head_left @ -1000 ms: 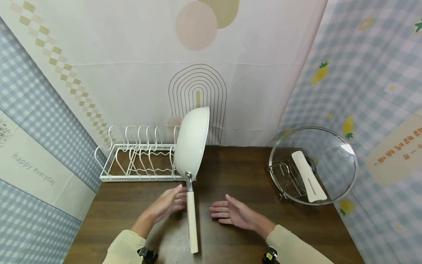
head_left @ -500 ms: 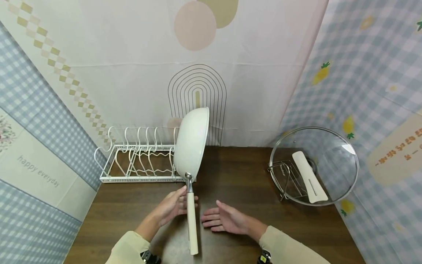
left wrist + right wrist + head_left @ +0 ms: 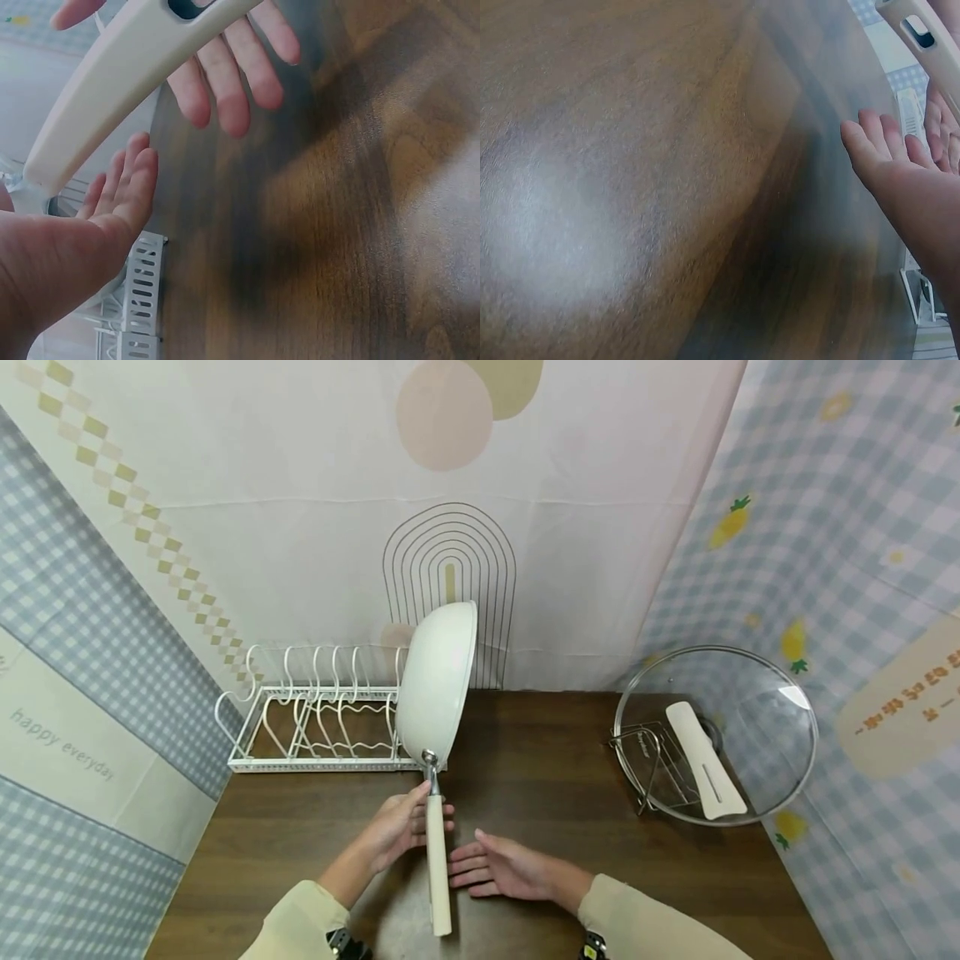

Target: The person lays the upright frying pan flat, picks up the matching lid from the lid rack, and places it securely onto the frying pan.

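Observation:
A white wok (image 3: 431, 685) stands on its side at the right end of a white wire rack (image 3: 315, 766). Its cream handle (image 3: 437, 868) points toward me. At the left of the handle is my left hand (image 3: 397, 831), thumb near the metal neck, fingers extended past the handle's far side. My right hand (image 3: 506, 868) lies just right of the handle, fingers stretched toward it. In the left wrist view, the left hand (image 3: 82, 232) has straight fingers below the handle (image 3: 112, 90). The right wrist view has the right hand (image 3: 900, 172) apart from the handle (image 3: 930, 45).
A glass lid (image 3: 757, 735) with a white grip (image 3: 703, 764) leans upright in a small metal stand (image 3: 652, 777) at the right. Brown wooden tabletop (image 3: 547, 760) lies between. Patterned cloth (image 3: 585, 568) hangs behind and on both sides.
My left hand has moved slightly right, so its fingers reach past the handle. The right hand has moved left toward the handle. Wok, rack and lid have stayed put.

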